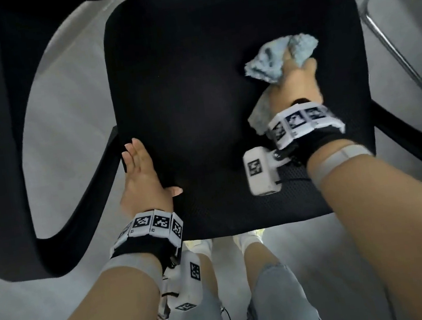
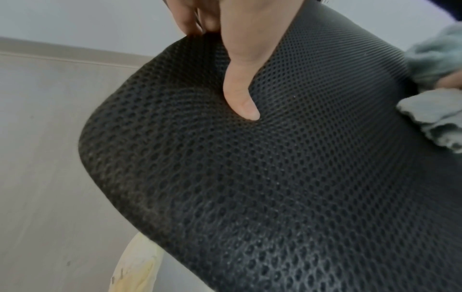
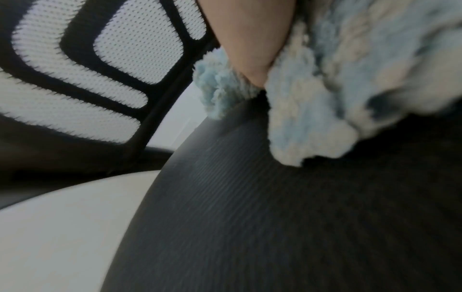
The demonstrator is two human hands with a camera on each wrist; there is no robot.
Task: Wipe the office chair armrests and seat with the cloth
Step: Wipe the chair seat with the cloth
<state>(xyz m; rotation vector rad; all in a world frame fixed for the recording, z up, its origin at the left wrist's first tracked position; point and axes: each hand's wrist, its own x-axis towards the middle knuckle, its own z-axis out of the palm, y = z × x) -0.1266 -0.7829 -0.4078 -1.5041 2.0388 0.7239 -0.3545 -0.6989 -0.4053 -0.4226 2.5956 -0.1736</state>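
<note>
My left hand (image 1: 141,181) lies flat on the seat (image 1: 197,102) at eight o'clock; my right hand (image 1: 293,81) grips the cloth (image 1: 269,62) at two o'clock.

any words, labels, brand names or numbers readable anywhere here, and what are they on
None: no word, brand or number can be read in any view.
The wristband on the left hand and the wristband on the right hand carry only black-and-white square code markers, no letters.
The white camera boxes at the wrists bear the same kind of marker.
The seat and the cloth show no tag or print.
</note>
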